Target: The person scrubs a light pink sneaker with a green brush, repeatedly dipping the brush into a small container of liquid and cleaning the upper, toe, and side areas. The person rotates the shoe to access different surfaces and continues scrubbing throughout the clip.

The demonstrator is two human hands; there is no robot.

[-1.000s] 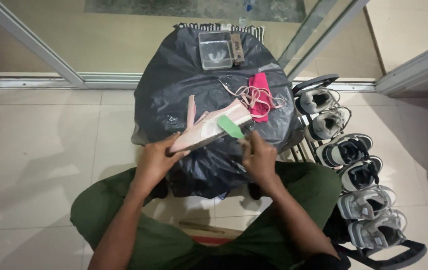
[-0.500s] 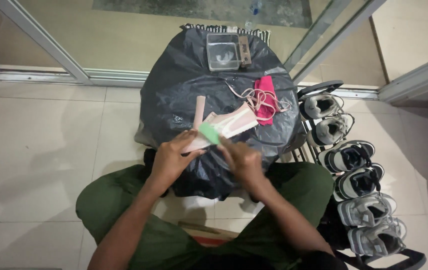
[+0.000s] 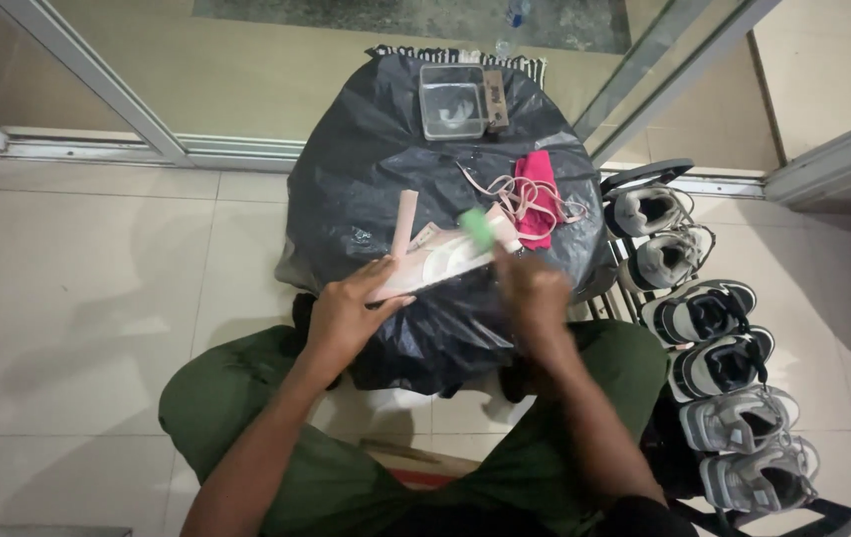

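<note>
Pale pink shoe (image 3: pixel 440 264), green brush (image 3: pixel 478 229), black plastic bag (image 3: pixel 366 189), bright pink cloth (image 3: pixel 537 194).

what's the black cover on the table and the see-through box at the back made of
Black cover: looks like thin plastic sheeting, like a bin bag; it is glossy, wrinkled and catches small highlights. Box: seems to be clear hard plastic, possibly glass; it has straight transparent walls and the dark cover shows through it.
</note>
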